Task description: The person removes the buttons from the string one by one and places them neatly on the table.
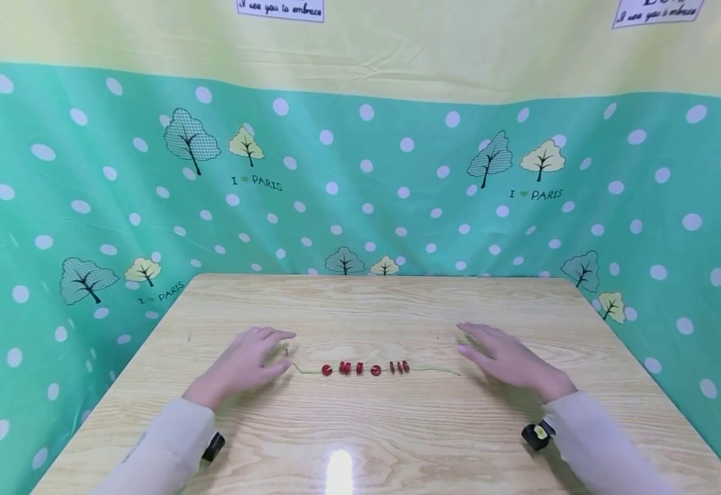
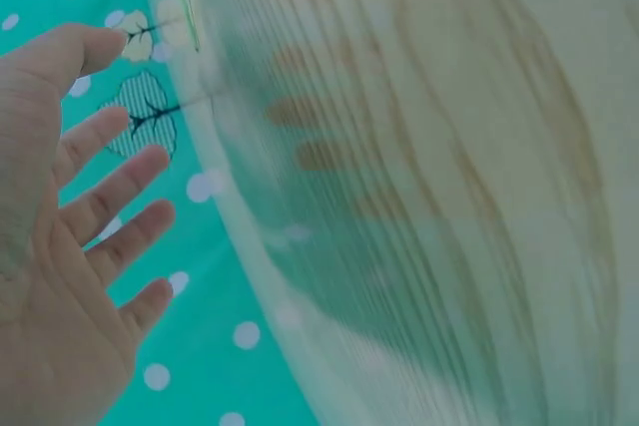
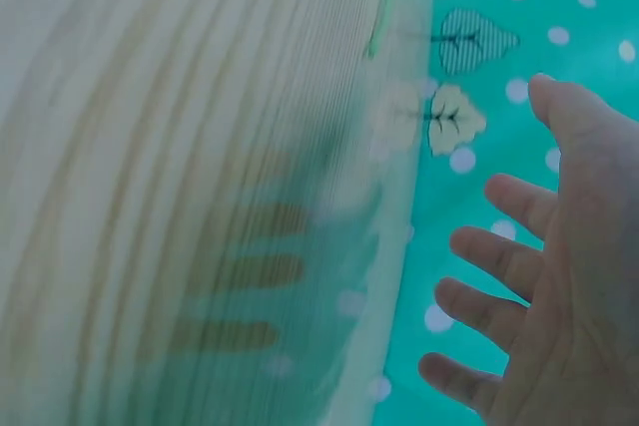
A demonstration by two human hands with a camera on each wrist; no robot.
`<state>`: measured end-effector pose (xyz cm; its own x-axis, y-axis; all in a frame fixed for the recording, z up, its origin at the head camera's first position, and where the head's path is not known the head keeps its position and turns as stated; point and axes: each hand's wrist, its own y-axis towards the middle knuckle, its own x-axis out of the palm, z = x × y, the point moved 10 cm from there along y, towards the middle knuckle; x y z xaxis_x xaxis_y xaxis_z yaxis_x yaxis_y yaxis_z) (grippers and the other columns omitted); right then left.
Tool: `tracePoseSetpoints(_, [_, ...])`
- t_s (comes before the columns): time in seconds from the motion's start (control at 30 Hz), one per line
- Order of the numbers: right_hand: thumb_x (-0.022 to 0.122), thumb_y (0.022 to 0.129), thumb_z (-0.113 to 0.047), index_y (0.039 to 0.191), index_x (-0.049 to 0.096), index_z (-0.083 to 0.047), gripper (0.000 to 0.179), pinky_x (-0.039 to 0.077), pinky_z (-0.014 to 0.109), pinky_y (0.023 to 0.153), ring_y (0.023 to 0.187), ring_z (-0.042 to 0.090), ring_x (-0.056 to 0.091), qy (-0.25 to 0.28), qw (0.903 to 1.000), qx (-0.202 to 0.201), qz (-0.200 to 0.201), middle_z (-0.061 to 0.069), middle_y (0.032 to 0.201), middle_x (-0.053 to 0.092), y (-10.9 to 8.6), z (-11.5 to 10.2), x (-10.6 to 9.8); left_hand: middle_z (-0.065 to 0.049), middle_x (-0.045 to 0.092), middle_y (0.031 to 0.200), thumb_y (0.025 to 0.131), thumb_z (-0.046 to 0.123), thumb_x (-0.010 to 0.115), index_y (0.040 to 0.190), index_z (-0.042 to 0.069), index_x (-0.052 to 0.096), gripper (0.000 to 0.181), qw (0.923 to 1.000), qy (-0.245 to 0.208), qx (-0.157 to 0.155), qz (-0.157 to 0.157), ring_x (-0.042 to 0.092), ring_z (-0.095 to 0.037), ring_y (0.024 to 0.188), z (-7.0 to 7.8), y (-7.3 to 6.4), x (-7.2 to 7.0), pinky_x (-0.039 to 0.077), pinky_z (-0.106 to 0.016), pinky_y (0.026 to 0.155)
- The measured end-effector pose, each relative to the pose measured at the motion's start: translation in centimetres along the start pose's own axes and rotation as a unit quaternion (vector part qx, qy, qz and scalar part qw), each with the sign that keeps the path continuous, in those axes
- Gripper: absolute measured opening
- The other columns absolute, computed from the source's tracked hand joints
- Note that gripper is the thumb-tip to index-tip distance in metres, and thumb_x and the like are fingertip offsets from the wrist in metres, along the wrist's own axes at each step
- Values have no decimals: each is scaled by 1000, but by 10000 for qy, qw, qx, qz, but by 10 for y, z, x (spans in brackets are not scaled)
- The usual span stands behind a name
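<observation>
A thin green string [image 1: 436, 369] lies across the middle of the table, threaded with several small red disc-shaped beads [image 1: 359, 368]. Most beads stand on edge; two turn a round face towards the head camera. My left hand [image 1: 245, 361] is over the table by the string's left end, fingers spread and holding nothing. Just beyond the right end is my right hand [image 1: 505, 356], its fingers apart and also without anything in them. Both palms show bare in the wrist views, where a bit of green string [image 2: 188, 2] appears at the top of the left one.
The wood-grain table [image 1: 360, 316] is glossy and reflects the hands. Behind it and along both sides hangs a green curtain [image 1: 311, 199] with white dots and printed trees. A dark wrist device [image 1: 536, 436] sits at the right cuff, another [image 1: 214, 447] at the left.
</observation>
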<state>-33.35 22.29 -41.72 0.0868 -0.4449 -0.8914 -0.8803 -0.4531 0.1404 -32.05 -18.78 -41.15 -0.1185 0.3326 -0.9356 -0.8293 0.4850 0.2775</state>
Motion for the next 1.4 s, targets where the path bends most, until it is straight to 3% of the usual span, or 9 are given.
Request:
tracePoseSetpoints(0.4, [50, 105, -45, 149, 47, -9, 58, 31, 56, 112, 138, 34, 42, 153, 9988, -320, -325, 12, 149, 48, 28, -34, 24, -2, 65, 125, 90, 34, 74, 130, 16, 65, 44, 9993, -249, 13, -261, 56, -28, 118, 18, 14, 12, 39, -57, 103])
tracePoseSetpoints(0.7, [46, 104, -52, 143, 54, -9, 59, 37, 50, 109, 133, 28, 49, 340, 9957, -607, -605, 5, 141, 56, 48, -67, 44, 4, 68, 113, 83, 34, 79, 115, 19, 73, 35, 9987, -288, 166, -379, 59, -21, 106, 36, 23, 21, 44, -51, 93])
tracePoseSetpoints(1.03, [59, 102, -40, 136, 60, -7, 48, 46, 43, 101, 119, 19, 58, 1002, 9854, -918, -1022, 5, 130, 64, 72, -104, 65, 8, 68, 100, 78, 38, 85, 110, 21, 75, 38, 9960, -542, -351, -625, 57, -16, 98, 40, 32, 34, 43, -44, 87])
tracePoseSetpoints(1.4, [71, 93, -41, 130, 65, -10, 48, 51, 33, 88, 103, 15, 61, 917, 9851, -937, -1117, 1, 115, 65, 99, -135, 96, 11, 71, 96, 75, 39, 87, 104, 23, 78, 35, 9913, -836, -770, -666, 61, -15, 96, 36, 37, 40, 44, -48, 88])
